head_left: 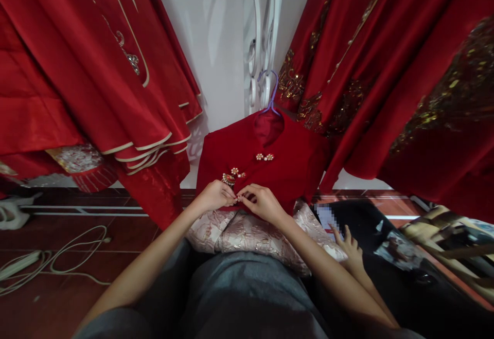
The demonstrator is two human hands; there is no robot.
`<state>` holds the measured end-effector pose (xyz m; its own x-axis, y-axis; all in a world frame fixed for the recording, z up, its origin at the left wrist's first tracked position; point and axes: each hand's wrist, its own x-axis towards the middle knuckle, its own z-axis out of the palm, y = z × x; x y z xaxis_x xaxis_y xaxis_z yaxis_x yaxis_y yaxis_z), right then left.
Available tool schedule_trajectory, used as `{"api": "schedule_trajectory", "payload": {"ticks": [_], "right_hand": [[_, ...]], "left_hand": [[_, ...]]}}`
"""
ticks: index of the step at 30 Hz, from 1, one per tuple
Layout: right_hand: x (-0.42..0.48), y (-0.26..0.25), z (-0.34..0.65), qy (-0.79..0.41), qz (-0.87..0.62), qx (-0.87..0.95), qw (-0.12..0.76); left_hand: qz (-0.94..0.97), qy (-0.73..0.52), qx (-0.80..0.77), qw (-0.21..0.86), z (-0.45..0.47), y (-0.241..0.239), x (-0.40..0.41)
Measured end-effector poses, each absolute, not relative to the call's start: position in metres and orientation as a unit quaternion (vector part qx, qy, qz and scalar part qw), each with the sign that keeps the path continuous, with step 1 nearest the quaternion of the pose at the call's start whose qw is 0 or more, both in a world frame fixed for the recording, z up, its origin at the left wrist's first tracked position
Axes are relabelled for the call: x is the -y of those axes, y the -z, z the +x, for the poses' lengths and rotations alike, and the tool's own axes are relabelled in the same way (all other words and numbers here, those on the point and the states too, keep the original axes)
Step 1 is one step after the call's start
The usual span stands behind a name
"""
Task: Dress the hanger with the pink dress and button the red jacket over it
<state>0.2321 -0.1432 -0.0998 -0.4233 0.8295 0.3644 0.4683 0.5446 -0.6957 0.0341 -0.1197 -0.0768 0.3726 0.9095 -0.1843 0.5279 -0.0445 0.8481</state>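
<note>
The red jacket [293, 174] hangs on a purple hanger [274, 88] hooked to white scrolled metalwork [252, 56], with a pale wall [216, 35] behind it. To the jacket's left, red garments [116, 87] with cream piping hang in folds; to its right hang red gowns [347, 66] worked in gold. Below the jacket to the left, the reddish tiled floor [127, 241] carries a loose white cable [54, 264], and below it to the right lies a dark surface [389, 287] with a clear plastic packet [399, 250]. Pinkish brocade [254, 233] spreads across the person's lap just under the jacket.

Both hands are at the jacket's lower front. The left hand [219, 195] and the right hand [262, 202] meet there, thumbs and fingertips pinched on a small ornament [236, 199], apparently beaded, though the fingers cover too much of it to be sure. The jacket lies directly beyond both hands; its jewelled brooch [228, 179] sits just above the left hand, and a pearl-and-flower clasp [265, 157] is higher, toward the collar.
</note>
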Motion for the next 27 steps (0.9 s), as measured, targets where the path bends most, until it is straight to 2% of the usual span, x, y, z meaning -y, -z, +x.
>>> {"api": "schedule_trajectory", "payload": {"ticks": [11,17,21,24,27], "right_hand": [[0.143,0.107,0.226,-0.292,-0.398,0.771,0.401],[0.143,0.112,0.219,-0.289,-0.421,0.745,0.43],[0.14,0.106,0.226,-0.304,-0.43,0.76,0.382],[0.136,0.091,0.243,-0.306,-0.436,0.768,0.355],[0.135,0.07,0.262,-0.276,-0.462,0.757,0.371]], "left_hand": [[0.732,-0.207,-0.523,0.384,0.031,0.078,0.118],[0.706,-0.231,-0.495,0.451,0.03,0.079,0.115],[0.69,-0.219,-0.492,0.484,0.031,0.08,0.114],[0.707,-0.225,-0.515,0.43,0.026,0.074,0.112],[0.723,-0.239,-0.534,0.369,0.017,0.063,0.111]]}}
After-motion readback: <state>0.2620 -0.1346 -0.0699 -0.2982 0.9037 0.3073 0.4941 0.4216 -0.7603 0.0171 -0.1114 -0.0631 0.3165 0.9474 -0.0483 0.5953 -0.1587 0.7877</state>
